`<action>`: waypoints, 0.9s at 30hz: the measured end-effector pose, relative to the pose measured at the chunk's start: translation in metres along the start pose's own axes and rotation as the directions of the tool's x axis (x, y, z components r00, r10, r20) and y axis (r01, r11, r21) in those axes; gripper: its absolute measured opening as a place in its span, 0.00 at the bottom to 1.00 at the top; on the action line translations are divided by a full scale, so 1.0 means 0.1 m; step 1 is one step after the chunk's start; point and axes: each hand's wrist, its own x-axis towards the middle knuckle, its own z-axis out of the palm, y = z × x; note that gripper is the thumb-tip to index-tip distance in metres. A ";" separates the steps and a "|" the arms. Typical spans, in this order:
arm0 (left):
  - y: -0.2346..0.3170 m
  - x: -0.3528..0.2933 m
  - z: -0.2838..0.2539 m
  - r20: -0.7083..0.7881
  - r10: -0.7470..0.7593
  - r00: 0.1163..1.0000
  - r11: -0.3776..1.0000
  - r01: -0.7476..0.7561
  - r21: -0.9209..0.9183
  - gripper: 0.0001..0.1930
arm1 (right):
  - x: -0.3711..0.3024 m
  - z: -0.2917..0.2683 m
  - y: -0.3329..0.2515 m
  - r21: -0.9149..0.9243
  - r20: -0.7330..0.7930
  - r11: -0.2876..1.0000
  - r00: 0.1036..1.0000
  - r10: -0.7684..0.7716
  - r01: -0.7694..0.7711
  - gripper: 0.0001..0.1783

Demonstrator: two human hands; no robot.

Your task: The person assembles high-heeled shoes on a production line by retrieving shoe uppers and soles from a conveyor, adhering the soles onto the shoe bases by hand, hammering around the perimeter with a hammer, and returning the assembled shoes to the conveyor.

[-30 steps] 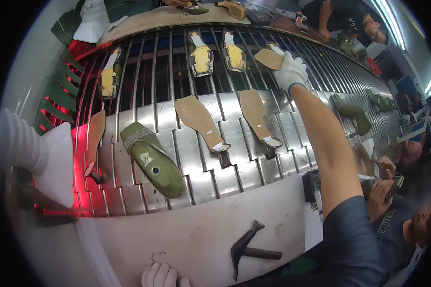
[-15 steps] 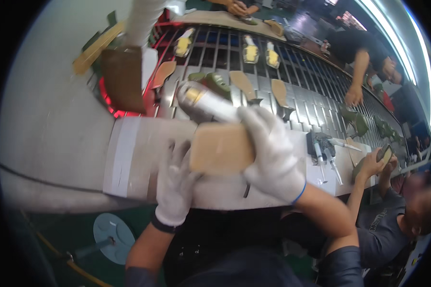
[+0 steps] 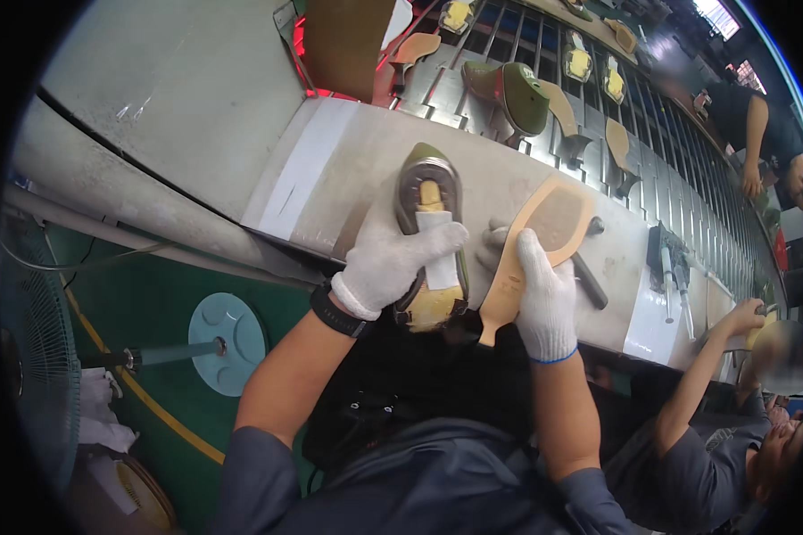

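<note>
My left hand (image 3: 393,259), in a white knit glove, grips an olive-green shoe upper on its last (image 3: 431,234), turned bottom up with its yellowish underside showing. My right hand (image 3: 540,294), also gloved, holds a tan shoe sole (image 3: 537,245) just right of the shoe, its front end lying on the grey workbench (image 3: 348,169). Both hands are at the bench's near edge, close together. A dark hammer (image 3: 589,281) lies partly under the sole.
Beyond the bench runs a slatted conveyor (image 3: 678,152) carrying another green shoe (image 3: 513,89), tan soles and yellow-bottomed lasts. A co-worker's arm (image 3: 714,348) reaches to the bench at right; another person (image 3: 763,134) stands across the line. A fan (image 3: 36,357) stands at left.
The view has tipped down toward my lap. The shoe has gone from in front of me down to the bench edge, bottom up, and the sole now sits beside it in my right hand.
</note>
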 end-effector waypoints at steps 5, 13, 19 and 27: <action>-0.13 0.04 0.00 0.043 0.175 0.984 0.974 -0.179 0.140 0.36 | 0.14 -0.42 -0.29 -0.375 -0.051 0.920 0.988 -0.148 0.118 0.17; -0.19 0.15 -0.16 -0.002 0.007 1.000 0.999 -0.007 -0.042 0.30 | 0.53 -0.40 -0.28 -0.731 0.088 0.575 0.886 -0.454 0.367 0.27; -0.10 0.14 -0.15 -0.022 -0.058 0.998 0.979 0.052 -0.198 0.27 | 0.40 -0.52 -0.27 -0.729 -0.007 0.529 0.768 -0.640 0.435 0.33; -0.02 0.11 -0.07 -0.054 -0.052 0.997 0.982 0.041 -0.183 0.29 | -0.14 -0.22 -0.06 -0.404 0.037 0.909 0.995 -0.095 0.102 0.20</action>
